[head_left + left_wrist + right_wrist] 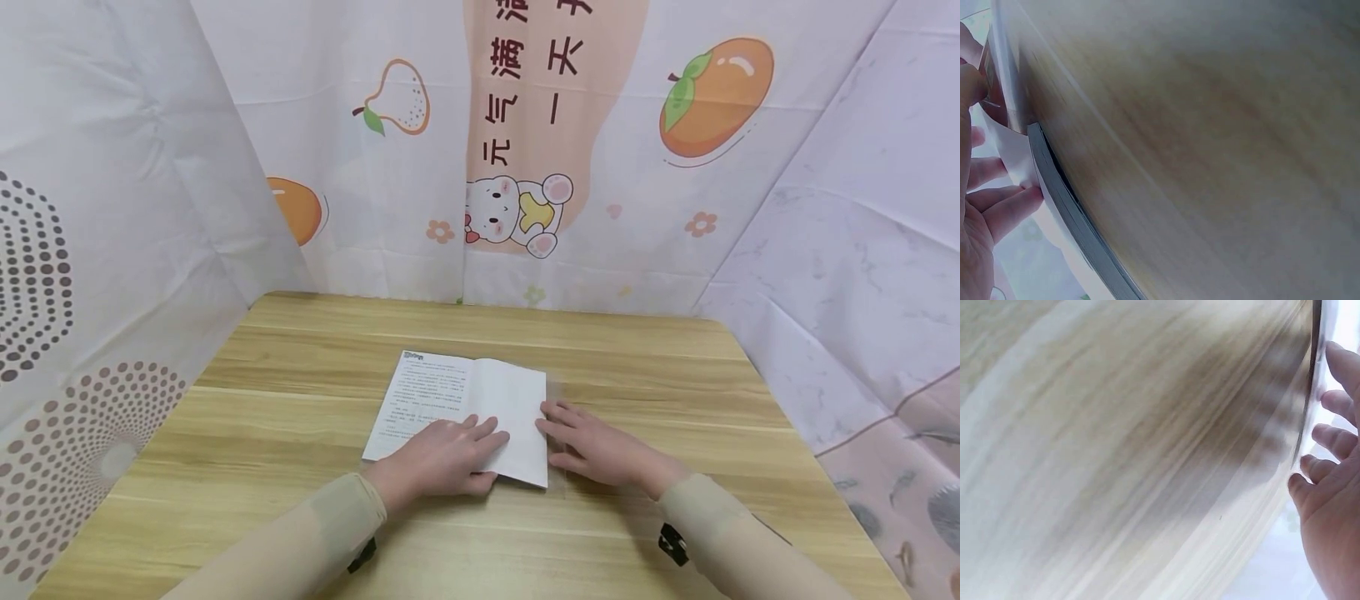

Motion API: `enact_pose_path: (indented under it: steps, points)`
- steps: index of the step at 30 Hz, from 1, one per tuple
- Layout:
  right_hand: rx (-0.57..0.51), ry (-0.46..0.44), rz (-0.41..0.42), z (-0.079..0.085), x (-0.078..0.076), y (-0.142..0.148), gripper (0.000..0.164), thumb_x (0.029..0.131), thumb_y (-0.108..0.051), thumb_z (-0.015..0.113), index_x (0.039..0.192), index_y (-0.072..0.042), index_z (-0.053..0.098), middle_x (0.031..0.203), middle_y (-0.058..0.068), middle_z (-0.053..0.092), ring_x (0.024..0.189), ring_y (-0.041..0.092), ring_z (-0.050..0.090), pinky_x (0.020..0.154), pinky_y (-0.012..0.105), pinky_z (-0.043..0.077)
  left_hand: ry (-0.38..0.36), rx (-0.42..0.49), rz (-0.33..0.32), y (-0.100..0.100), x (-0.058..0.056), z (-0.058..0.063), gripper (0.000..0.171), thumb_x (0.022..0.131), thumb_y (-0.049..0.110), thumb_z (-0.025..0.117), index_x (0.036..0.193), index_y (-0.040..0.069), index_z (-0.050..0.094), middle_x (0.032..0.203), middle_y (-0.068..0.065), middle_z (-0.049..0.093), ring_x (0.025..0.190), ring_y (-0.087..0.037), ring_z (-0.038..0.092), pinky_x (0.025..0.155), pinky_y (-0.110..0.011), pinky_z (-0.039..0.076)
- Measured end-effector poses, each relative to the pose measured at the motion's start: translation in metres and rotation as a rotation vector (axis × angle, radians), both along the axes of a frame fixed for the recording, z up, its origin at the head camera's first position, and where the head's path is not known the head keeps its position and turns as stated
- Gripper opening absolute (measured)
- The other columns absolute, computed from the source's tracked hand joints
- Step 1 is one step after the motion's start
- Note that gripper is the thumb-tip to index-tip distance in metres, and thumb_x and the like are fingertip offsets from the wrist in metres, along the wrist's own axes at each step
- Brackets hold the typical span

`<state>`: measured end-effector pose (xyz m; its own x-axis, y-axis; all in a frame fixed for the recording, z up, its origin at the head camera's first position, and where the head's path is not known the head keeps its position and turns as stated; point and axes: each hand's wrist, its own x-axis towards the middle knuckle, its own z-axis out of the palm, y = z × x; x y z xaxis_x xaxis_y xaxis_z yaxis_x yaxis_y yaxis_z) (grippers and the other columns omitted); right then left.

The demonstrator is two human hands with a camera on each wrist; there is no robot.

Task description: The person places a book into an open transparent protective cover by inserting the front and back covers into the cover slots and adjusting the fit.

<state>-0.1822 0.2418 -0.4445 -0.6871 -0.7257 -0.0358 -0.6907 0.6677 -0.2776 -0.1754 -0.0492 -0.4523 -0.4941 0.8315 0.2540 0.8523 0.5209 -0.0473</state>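
An open book [498, 400] lies on the wooden table [300, 500], with printed text on its left page and a plain white right page. My left hand [446, 454] rests across the lower middle of the book, its fingers reaching onto the white page. In the left wrist view, the fingers of that hand show beside the book's page block [1069, 209]. At the book's right edge is my right hand [596, 442], fingers extended and fingertips right at the edge. Clear film [557, 442] sticks out past this edge. The right wrist view shows these fingers [1335, 440] spread loosely.
Behind the table hangs a white curtain [352, 200] printed with fruit, a cartoon animal and characters. Patterned cloths flank it on the left [150, 217] and right [877, 217]. Dark wrist straps [672, 543] show beneath the sleeves.
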Motion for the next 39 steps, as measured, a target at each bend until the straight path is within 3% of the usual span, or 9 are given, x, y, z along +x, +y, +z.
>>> enact_pose_path:
  steps: [4,10,17,24,31,35,39]
  points:
    - [-0.056,0.037,-0.031,-0.002,0.000,0.001,0.057,0.096,-0.033,0.059,0.144,-0.008,0.042,0.152,0.021,0.030,0.136,0.048,0.021,0.104,0.062,0.032,0.003,0.015,-0.006,0.000,0.000,0.000,0.052,0.086,0.040,0.058,0.130,0.013,0.052,0.125,-0.011,0.062,0.102,-0.029,0.064,0.069,-0.040,0.058]
    - [-0.160,-0.031,-0.209,0.000,0.001,0.001,0.067,0.097,-0.039,0.058,0.150,-0.009,0.031,0.153,0.019,0.030,0.138,0.038,0.027,0.107,0.058,0.031,0.033,0.076,-0.013,0.000,0.001,-0.001,0.051,0.084,0.035,0.059,0.130,0.013,0.052,0.120,-0.011,0.065,0.096,-0.028,0.066,0.060,-0.041,0.058]
    - [-0.288,-0.189,-0.433,0.004,-0.001,-0.004,0.075,0.098,-0.044,0.054,0.152,-0.004,0.020,0.149,0.020,0.036,0.132,0.033,0.037,0.106,0.055,0.033,0.060,0.125,-0.006,0.000,0.002,-0.003,0.051,0.083,0.032,0.059,0.130,0.013,0.052,0.120,-0.013,0.066,0.099,-0.028,0.066,0.056,-0.042,0.058]
    - [-0.412,-0.327,-0.517,0.005,-0.003,-0.008,0.069,0.101,-0.038,0.050,0.150,0.001,0.020,0.143,0.025,0.042,0.124,0.034,0.048,0.103,0.053,0.039,0.038,0.128,0.006,0.000,0.002,-0.004,0.052,0.084,0.033,0.059,0.131,0.012,0.052,0.122,-0.013,0.065,0.100,-0.026,0.065,0.055,-0.040,0.057]
    - [-0.700,-0.631,-0.598,0.008,-0.003,-0.010,0.074,0.099,-0.032,0.055,0.150,0.002,0.015,0.151,0.028,0.028,0.126,0.032,0.046,0.099,0.045,0.043,0.056,0.162,-0.003,0.002,0.002,-0.005,0.051,0.082,0.032,0.060,0.128,0.011,0.054,0.120,-0.014,0.066,0.096,-0.025,0.066,0.052,-0.038,0.056]
    - [-0.791,-0.703,-0.639,0.008,-0.003,-0.008,0.075,0.097,-0.029,0.059,0.151,0.000,0.015,0.152,0.024,0.028,0.128,0.029,0.044,0.099,0.040,0.044,0.047,0.169,0.000,0.002,0.003,-0.005,0.051,0.083,0.032,0.060,0.129,0.011,0.053,0.120,-0.014,0.065,0.098,-0.025,0.066,0.053,-0.039,0.057]
    - [-0.972,-0.794,-0.650,0.009,-0.003,-0.005,0.069,0.100,-0.017,0.054,0.151,0.001,0.011,0.153,0.025,0.025,0.126,0.033,0.046,0.097,0.038,0.046,0.037,0.173,0.003,0.003,0.004,-0.004,0.050,0.083,0.031,0.060,0.128,0.011,0.053,0.120,-0.014,0.065,0.097,-0.025,0.066,0.052,-0.038,0.056]
